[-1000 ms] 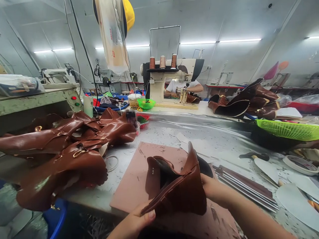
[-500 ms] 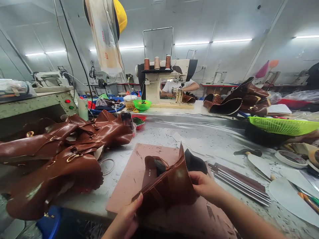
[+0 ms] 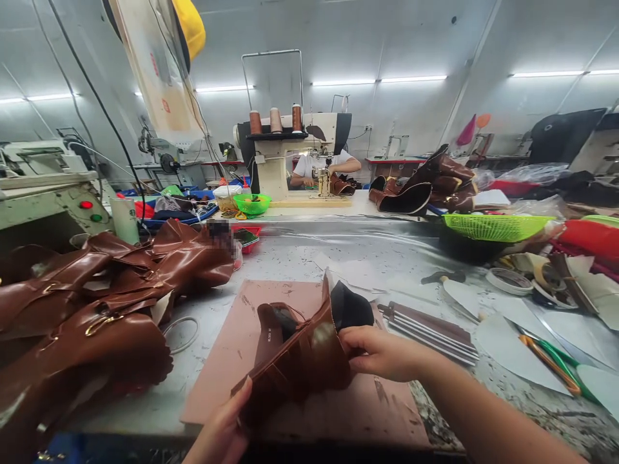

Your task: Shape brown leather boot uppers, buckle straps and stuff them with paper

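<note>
A brown leather boot upper (image 3: 300, 357) with a black lining is held up over a pinkish board (image 3: 217, 361) on the workbench. My left hand (image 3: 225, 419) grips its lower left edge, thumb on top and the other fingers out of sight beneath. On the upper's right side, my right hand (image 3: 374, 351) pinches the edge near the black lining, with its fingertips partly hidden behind the leather. The upper stands slightly tilted, its opening turned away from me.
More brown boot uppers (image 3: 111, 309) lie heaped at left. Grey strips (image 3: 430, 332), tape rolls (image 3: 510, 281) and green-handled scissors (image 3: 556, 361) lie at right. A lime basket (image 3: 498, 227) stands beyond them. At the back, a co-worker (image 3: 302, 169) sits behind a sewing machine (image 3: 285, 167).
My view has turned to the right, so the scene sits further left. Both hands keep hold of the boot upper, which looks little changed in position over the board.
</note>
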A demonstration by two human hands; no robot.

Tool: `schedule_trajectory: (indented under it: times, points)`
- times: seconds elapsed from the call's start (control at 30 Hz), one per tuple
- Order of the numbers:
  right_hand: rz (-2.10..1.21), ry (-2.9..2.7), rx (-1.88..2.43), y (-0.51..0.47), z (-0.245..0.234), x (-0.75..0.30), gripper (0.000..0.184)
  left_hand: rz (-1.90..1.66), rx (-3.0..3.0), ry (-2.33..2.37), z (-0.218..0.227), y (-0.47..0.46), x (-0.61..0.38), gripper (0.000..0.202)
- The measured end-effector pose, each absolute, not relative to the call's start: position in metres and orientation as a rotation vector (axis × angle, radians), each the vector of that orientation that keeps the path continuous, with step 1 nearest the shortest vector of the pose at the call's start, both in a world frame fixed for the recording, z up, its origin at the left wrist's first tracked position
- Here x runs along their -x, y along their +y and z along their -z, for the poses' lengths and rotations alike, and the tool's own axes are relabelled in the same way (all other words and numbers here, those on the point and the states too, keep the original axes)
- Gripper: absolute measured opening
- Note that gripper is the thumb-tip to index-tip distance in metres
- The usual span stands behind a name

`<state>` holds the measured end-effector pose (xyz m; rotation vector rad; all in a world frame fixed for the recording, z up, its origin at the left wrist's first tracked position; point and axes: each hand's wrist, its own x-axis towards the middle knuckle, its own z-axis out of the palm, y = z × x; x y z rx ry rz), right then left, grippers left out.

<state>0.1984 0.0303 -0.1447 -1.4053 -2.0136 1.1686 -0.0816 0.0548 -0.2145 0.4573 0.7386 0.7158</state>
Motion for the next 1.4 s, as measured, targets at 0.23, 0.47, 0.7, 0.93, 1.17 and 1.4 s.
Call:
schedule_trajectory:
  times: [0.23,0.47,0.7,0.93,1.17,1.4]
  points:
    - [-1.184,-1.988,1.268,0.019,0.150,-0.196,0.016,-0.710,-0.407,0.761,0.205,0.056,0.079,0.035]
    - [-1.127,-1.821,1.410,0.014,0.164,-0.188,0.031,-0.721,-0.394,0.783,0.206,0.053,0.079,0.036]
    - [-0.858,-1.705,1.561,-0.006,0.163,-0.174,0.025,-0.741,-0.464,0.844,0.201,0.051,0.075,0.040]
    - [-1.001,-1.484,1.421,-0.023,0.187,-0.159,0.006,-0.798,-0.527,0.847,0.206,0.043,0.070,0.041]
    - [-0.107,-1.959,1.332,-0.011,0.124,-0.155,0.010,-1.064,-1.217,1.129,0.208,0.053,0.066,0.051]
    - [0.679,-2.747,1.242,0.033,0.148,-0.132,0.028,-0.412,-2.223,1.376,0.175,0.079,0.044,0.008]
